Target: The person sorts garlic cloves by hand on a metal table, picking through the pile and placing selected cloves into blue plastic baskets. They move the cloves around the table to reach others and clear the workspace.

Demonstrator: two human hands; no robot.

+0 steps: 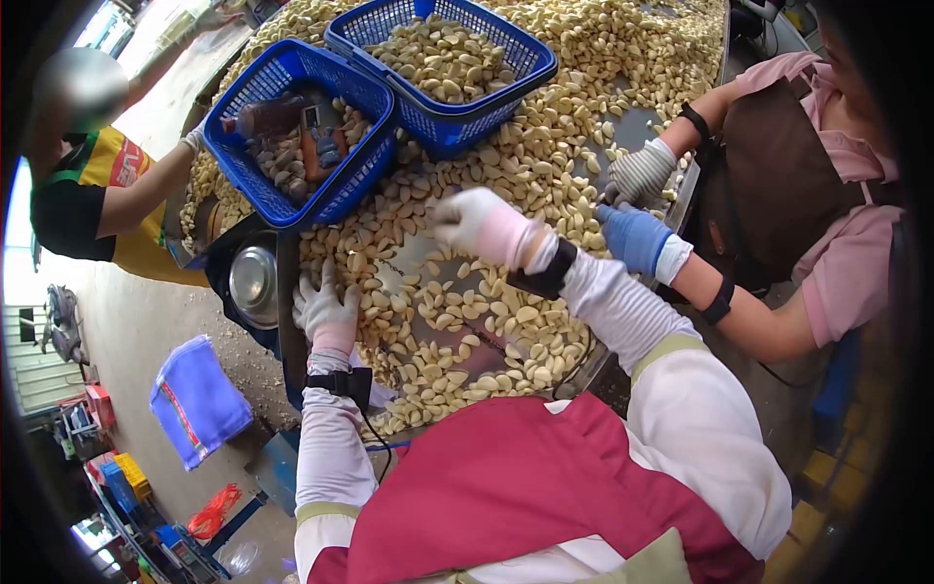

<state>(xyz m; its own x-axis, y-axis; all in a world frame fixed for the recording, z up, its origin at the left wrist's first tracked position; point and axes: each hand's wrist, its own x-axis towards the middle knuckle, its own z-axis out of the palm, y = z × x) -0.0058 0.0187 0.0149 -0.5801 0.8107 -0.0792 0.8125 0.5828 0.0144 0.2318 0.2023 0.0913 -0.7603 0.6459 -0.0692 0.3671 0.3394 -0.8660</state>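
Peeled garlic cloves [443, 307] lie thickly spread over a metal tabletop [413, 255]. My left hand [326, 304], in a white glove, rests among cloves at the table's left edge, fingers spread and nothing visibly held. Above the middle of the cloves is my right hand [484, 226], also gloved; motion smears its fingers, so whether it holds anything cannot be made out. Beyond my hands stands a blue basket [384, 97] with cloves, a phone-like object and a brownish bottle-like item inside. A second blue basket [545, 73], heaped with cloves, sits beside it.
At the right, a person's striped glove [642, 173] and blue glove [634, 237] work at the cloves near my right arm. Another person [117, 195] stands at the left with one hand by the basket. A metal bowl [255, 282] sits beside the table's left edge.
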